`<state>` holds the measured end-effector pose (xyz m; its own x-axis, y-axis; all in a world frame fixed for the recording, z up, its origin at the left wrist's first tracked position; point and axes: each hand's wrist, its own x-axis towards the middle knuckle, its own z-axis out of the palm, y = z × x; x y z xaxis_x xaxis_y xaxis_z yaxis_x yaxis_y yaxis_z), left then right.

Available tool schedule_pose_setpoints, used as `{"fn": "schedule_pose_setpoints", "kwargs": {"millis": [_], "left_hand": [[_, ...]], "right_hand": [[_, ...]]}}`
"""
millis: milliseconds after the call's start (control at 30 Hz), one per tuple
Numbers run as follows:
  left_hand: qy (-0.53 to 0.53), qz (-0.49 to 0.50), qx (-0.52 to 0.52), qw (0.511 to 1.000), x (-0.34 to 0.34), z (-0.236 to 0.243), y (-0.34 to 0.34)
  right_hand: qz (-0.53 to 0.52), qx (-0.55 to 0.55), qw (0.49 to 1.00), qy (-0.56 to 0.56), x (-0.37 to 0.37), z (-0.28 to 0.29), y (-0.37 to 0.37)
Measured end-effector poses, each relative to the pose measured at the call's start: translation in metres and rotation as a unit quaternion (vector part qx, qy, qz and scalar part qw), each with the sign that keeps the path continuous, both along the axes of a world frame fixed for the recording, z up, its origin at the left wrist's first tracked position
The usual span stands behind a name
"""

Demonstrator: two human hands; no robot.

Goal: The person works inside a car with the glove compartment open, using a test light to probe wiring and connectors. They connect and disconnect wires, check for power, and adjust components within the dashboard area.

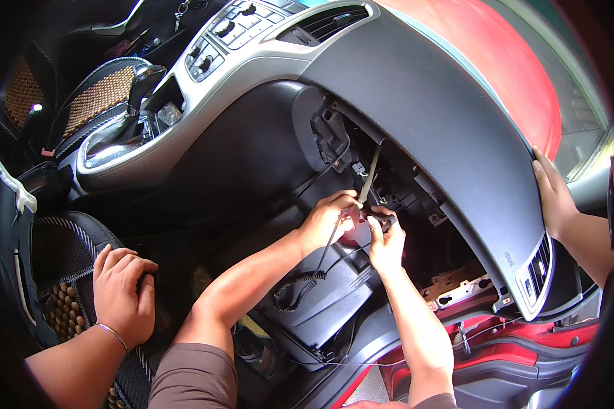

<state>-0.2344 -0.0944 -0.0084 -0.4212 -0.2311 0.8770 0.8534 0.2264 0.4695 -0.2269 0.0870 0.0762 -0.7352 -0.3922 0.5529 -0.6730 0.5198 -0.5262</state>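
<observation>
My left hand (331,221) is closed with its fingers pinched on a thin black cable, which runs down to a coiled section (297,290). Close beside it, my right hand (387,247) grips a small black plug-like piece (382,219) between thumb and fingers. A reddish patch (352,235) shows between the hands; what it is I cannot tell. Just above my fingers, a beige strip (371,174) slants up into the opened dashboard cavity (402,180). A white connector (359,168) hangs next to it.
Another person's hand (124,293) with a bracelet rests at the left by the beaded seat (65,303). At the right, another hand (556,198) lies on the dashboard's edge (443,129). The centre console (245,65) stands at upper left; a red door frame (505,354) borders the lower right.
</observation>
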Motion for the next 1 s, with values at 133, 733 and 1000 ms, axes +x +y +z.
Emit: {"fn": "schedule_pose_setpoints", "kwargs": {"millis": [133, 733, 1000], "left_hand": [[0.024, 0.022, -0.021, 0.999, -0.002, 0.002, -0.0008], [-0.03, -0.024, 0.011, 0.999, 0.0023, 0.0016, 0.0004], [0.02, 0.016, 0.014, 1.0, -0.0013, 0.0042, 0.0032]], "right_hand": [[-0.001, 0.002, 1.0, -0.004, 0.0009, 0.0015, -0.0018], [0.027, -0.002, 0.999, 0.028, -0.0046, -0.0021, 0.0], [0.016, -0.002, 0.997, 0.07, -0.0027, -0.0005, -0.0013]]}}
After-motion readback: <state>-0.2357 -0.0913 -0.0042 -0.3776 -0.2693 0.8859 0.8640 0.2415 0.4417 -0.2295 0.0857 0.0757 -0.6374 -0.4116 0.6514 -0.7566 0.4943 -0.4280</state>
